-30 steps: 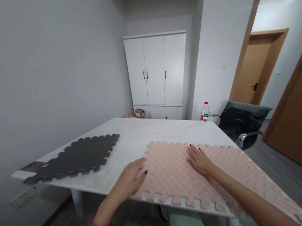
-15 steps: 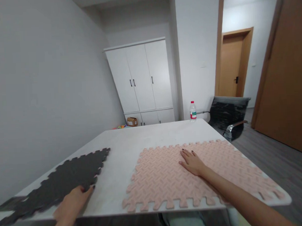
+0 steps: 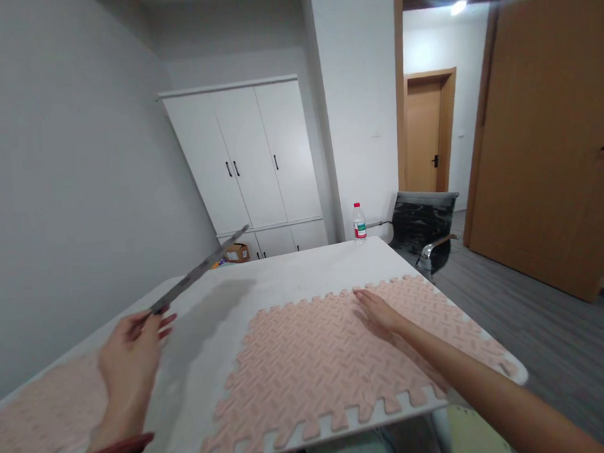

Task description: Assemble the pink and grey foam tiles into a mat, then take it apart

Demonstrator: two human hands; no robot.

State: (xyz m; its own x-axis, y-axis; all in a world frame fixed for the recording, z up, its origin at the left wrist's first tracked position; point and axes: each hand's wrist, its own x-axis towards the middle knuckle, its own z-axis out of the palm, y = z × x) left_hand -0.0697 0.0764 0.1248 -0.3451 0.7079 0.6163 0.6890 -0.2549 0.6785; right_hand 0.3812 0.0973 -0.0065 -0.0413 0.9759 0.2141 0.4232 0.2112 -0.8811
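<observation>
My left hand (image 3: pixel 132 351) grips a dark grey foam mat (image 3: pixel 198 270) by its near end, thumb and fingers closed round it. That mat is raised above the table and seen almost edge-on, so its faces are mostly hidden. Below and to the left lies a blurred pink foam mat (image 3: pixel 44 415), partly covered by my left forearm. A larger textured pink foam mat (image 3: pixel 312 359) with jigsaw edges lies flat on the right. Over its far part is my right hand (image 3: pixel 378 310), fingers stretched out and holding nothing; whether the fingertips touch the mat I cannot tell.
The white table (image 3: pixel 289 274) carries a clear bottle (image 3: pixel 359 222) with a red cap at its far right. Beyond stand a black chair (image 3: pixel 422 228), a cardboard box (image 3: pixel 238 252) and a white cabinet (image 3: pixel 244 162). A wall runs along the left.
My left hand has taken the dark grey mat up off the table and tipped it edge-on, uncovering a pink mat at the left. My right hand has risen slightly. The view has turned right.
</observation>
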